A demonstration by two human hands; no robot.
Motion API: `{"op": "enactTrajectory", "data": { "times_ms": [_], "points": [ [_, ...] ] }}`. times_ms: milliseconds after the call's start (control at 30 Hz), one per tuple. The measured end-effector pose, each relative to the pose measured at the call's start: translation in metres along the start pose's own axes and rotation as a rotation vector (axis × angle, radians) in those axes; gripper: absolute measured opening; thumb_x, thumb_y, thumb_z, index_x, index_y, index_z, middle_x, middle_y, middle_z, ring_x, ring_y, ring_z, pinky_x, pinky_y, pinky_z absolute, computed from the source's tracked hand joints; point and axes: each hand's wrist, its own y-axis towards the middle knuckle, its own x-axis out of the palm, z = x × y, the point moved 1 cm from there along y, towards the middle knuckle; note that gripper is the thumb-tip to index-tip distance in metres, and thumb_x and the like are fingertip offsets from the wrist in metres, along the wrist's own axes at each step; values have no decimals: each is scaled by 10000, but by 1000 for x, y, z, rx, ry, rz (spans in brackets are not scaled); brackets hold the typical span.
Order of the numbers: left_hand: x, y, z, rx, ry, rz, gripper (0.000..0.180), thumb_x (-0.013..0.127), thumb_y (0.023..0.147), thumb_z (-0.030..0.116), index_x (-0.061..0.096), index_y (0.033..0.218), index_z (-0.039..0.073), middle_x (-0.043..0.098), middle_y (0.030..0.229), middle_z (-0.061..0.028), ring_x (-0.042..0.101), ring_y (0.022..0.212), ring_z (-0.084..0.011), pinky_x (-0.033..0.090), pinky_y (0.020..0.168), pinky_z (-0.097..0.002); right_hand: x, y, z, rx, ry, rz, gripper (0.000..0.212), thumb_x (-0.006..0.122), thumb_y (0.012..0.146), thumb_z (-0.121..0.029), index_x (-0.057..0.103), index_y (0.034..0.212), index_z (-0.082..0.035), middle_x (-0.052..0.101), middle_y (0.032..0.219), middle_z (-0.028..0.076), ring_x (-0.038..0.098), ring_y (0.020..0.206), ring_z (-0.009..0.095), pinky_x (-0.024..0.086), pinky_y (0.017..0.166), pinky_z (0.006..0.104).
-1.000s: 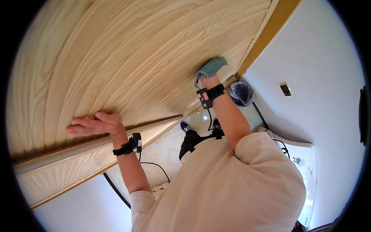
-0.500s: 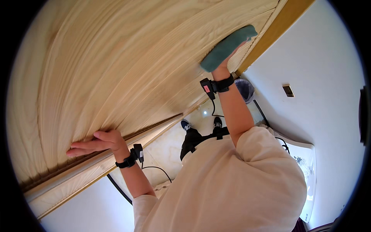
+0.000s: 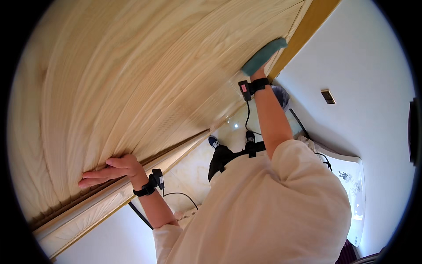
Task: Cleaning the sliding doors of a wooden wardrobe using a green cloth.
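Observation:
A large pale wooden door (image 3: 132, 79) with curving grain fills the far and left side. My right hand (image 3: 268, 66), mostly hidden behind a grey-green cloth (image 3: 263, 57), presses that cloth against the panel near its right edge. Faint wet-looking marks show on the wood beside the cloth. My left hand (image 3: 118, 169) rests against the door near its left edge, fingers stretched out and thumb apart, holding nothing.
A brown wooden frame (image 3: 303, 37) borders a white wall (image 3: 369, 66) with a switch plate (image 3: 328, 96). A lined bin (image 3: 280, 97) stands in the corner. Cables hang from black wrist devices (image 3: 246, 90). A white curved panel (image 3: 351, 185) is at right.
My right hand and the cloth have moved down the door, a little nearer my body. Marks on the wood beside the cloth now show more. My left hand stays against the door.

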Motion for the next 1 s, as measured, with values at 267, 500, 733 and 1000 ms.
{"op": "enactTrajectory", "data": {
  "times_ms": [267, 500, 733, 1000],
  "points": [
    [-1, 3, 14, -23, -10, -6, 647, 350, 1061, 325, 196, 1566, -49, 47, 1640, -294, 41, 1512, -477, 102, 1188, -612, -13, -64, 21, 277, 163, 252, 747, 330, 1064, -553, 115, 1608, -88, 226, 1629, 22, 248, 1461, 198, 125, 1231, 352],
    [3, 7, 15, -22, 18, 20, 644, 360, 1058, 340, 231, 1562, -40, 91, 1633, -302, 95, 1499, -499, 120, 1176, -638, 140, -206, 37, -182, -157, 152, 590, 308, 1104, -286, 160, 1574, 37, 106, 1663, 121, 129, 1526, 252, 89, 1246, 357],
    [1, -3, 3, -32, 35, 10, 641, 360, 1059, 352, 258, 1555, -41, 92, 1630, -309, 98, 1507, -482, 118, 1185, -621, 232, -194, -79, -943, -919, -197, 678, 534, 941, -243, 305, 1505, 57, 67, 1629, 308, 104, 1467, 569, 101, 1179, 643],
    [2, -2, 2, -5, 3, 47, 624, 363, 1059, 308, 241, 1554, -53, 73, 1639, -289, 87, 1517, -452, 108, 1201, -587, 185, -69, -116, -1117, -855, -94, 671, 570, 947, -319, 354, 1483, 22, 223, 1574, 244, 213, 1442, 434, 192, 1163, 557]
  ]
}}
